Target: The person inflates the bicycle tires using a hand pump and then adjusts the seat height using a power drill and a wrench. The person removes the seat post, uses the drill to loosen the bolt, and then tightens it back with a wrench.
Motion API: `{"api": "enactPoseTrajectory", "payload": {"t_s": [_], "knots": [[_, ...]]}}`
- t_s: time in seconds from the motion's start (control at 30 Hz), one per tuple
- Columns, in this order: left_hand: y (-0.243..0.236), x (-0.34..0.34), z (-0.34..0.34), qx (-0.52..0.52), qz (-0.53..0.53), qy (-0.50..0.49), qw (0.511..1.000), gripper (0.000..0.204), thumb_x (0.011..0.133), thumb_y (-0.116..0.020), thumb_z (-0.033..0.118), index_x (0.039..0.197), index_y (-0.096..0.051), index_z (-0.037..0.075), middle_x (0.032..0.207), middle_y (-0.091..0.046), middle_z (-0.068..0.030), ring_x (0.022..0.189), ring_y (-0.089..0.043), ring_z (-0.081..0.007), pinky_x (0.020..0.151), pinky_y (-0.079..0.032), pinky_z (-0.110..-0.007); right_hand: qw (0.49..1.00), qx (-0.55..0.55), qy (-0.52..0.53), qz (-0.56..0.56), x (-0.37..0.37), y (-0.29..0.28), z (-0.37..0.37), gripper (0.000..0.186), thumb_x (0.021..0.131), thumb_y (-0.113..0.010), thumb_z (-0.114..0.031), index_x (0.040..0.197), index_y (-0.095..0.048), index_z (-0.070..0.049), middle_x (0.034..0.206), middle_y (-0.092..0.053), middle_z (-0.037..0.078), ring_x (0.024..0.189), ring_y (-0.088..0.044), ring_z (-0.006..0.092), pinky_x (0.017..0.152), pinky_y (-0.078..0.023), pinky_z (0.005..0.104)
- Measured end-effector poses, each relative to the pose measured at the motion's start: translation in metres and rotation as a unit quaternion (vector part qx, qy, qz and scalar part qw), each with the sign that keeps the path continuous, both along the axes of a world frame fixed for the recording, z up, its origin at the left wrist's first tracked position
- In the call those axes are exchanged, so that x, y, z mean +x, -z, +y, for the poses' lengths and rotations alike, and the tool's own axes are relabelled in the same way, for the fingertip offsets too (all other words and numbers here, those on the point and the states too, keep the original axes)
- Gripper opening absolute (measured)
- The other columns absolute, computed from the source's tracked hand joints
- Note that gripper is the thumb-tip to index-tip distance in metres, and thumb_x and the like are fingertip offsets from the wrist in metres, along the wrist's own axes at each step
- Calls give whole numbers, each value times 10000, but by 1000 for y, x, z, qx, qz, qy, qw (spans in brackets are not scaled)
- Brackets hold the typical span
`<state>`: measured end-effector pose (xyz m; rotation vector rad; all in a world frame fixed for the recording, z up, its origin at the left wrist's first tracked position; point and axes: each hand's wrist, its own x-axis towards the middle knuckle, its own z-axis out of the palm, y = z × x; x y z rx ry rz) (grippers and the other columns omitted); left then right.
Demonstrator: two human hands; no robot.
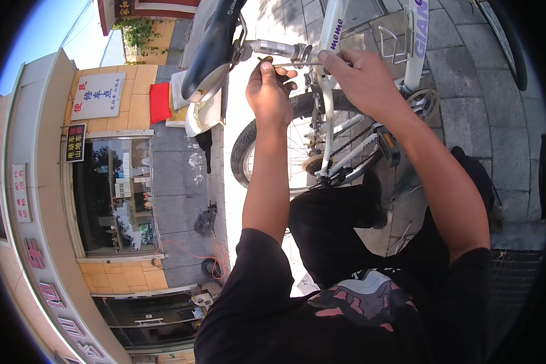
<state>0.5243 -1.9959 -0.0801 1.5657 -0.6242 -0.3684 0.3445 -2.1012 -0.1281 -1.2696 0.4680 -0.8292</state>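
Your two hands meet at one thin metal rod [297,63] just under the black saddle [215,45] of one white bicycle [333,91] — left hand [270,88] pinching its near end, right hand [361,76] gripping the other.

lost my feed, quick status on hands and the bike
Left hand and right hand pinch thin metal tool below seat post. White bicycle frame upright. Nothing blocking.

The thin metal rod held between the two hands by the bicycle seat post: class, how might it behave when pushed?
The thin metal rod looks slender, so it probably flexes. Pinched by left hand and right hand, it seems light. Its smooth surface might slip.
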Motion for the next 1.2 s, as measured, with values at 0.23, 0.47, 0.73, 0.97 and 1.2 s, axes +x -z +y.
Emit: {"api": "enactPoseTrajectory", "payload": {"t_s": [0.23,0.47,0.73,0.97,1.2], "knots": [[-9,6,-14,10,-21,-1,1000,165,1168,-463,228,1100,-553,106,885,-646,5,774,-689,-143,601,-466,-299,999,-28,42,3,16,-11,-6,555,1027,-573,-453,826,-664,56,730,-630,202,730,-618,343,731,-495,472],[4,11,-15,-33,-22,-15,999,151,1173,-440,231,1134,-516,107,902,-632,0,793,-681,-138,599,-442,-286,997,-60,41,36,18,-18,-10,515,1031,-545,-418,864,-692,47,802,-669,259,816,-663,443,793,-521,514],[4,3,-19,-54,-23,-3,998,176,1174,-442,244,1105,-508,96,922,-650,-17,790,-679,-143,604,-442,-287,992,-100,72,33,14,-23,-9,489,1037,-552,-403,881,-695,37,802,-690,242,812,-685,440,785,-541,511],[16,33,-9,-49,-71,58,995,254,1156,-508,257,1070,-596,34,907,-696,-78,800,-701,-158,618,-504,-286,917,-367,155,22,9,-38,20,335,1033,-612,-333,1036,-704,-11,817,-725,121,746,-741,314,654,-589,422],[4,49,7,-54,-12,86,995,338,1118,-602,322,987,-623,11,850,-722,-134,777,-749,-235,519,-489,-290,855,-500,129,36,12,-28,63,280,994,-649,-244,1024,-672,33,780,-689,113,649,-726,268,575,-560,372]]}}
